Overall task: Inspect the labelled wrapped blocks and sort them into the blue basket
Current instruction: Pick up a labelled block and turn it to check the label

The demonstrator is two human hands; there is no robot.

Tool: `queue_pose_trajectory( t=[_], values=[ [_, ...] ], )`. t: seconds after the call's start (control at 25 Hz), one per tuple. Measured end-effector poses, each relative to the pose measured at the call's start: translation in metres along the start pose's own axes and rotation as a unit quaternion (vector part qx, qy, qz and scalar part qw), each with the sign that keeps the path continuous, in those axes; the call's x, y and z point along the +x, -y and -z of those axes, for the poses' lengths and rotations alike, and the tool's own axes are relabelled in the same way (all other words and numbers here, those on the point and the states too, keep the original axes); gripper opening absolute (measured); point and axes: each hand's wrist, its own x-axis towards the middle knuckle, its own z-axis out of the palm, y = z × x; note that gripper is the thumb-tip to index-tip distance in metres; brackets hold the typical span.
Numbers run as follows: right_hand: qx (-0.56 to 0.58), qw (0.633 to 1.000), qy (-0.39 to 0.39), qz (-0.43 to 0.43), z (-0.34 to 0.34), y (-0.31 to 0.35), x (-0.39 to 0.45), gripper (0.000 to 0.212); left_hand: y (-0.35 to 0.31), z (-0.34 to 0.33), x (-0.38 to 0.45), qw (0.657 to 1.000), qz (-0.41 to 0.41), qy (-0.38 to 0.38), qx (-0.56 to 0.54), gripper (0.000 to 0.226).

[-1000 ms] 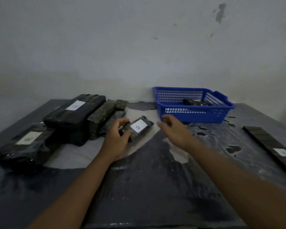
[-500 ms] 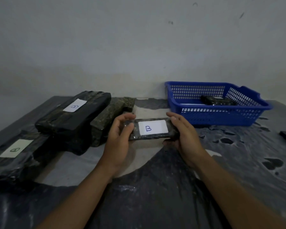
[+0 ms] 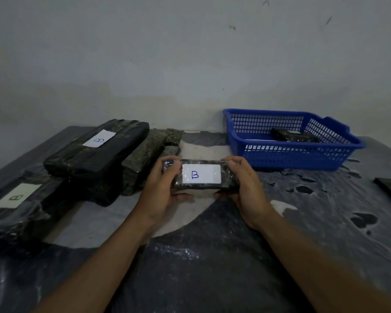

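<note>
Block (image 3: 201, 176): B label up, square to my eyes.
Left hand (image 3: 160, 190): fingers curled round its end.
Right hand (image 3: 246, 188): likewise clamped.
Next: level carry to basket (image 3: 291, 159).

White label on the held wrapped block (image 3: 201, 175) is showing "B"; two larger blocks left of it, top stacked block (image 3: 95, 146) and outer block (image 3: 16, 199), are each displaying "B".

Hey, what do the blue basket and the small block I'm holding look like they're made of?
Blue basket: likely moulded plastic, judging by its uniform colour and the slotted lattice walls.
Small block, held by the left hand and right hand: dark core of unclear material under glossy clear film, which shows crinkled highlights. Its white label, marked B, looks like paper.
</note>
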Motion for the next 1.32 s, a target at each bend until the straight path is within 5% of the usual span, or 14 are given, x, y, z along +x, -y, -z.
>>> queue_pose_trajectory(
  t=[0.56,0.8,1.32],
  values=[
    [-0.065,0.998,-0.001,-0.01,0.0002,-0.0003,0.0024,0.008,-0.0026,-0.0012,-0.0023,1.0,-0.007,-0.005,0.014,0.002],
    [-0.119,0.992,-0.027,0.035,-0.0015,-0.0053,0.0002,0.01,-0.0005,-0.0051,-0.0064,0.993,-0.048,-0.021,0.108,0.019],
    [-0.249,0.963,-0.065,0.084,-0.0022,-0.007,-0.0066,0.039,0.001,-0.0043,-0.0049,0.994,-0.025,-0.004,0.108,0.035]
  ],
)
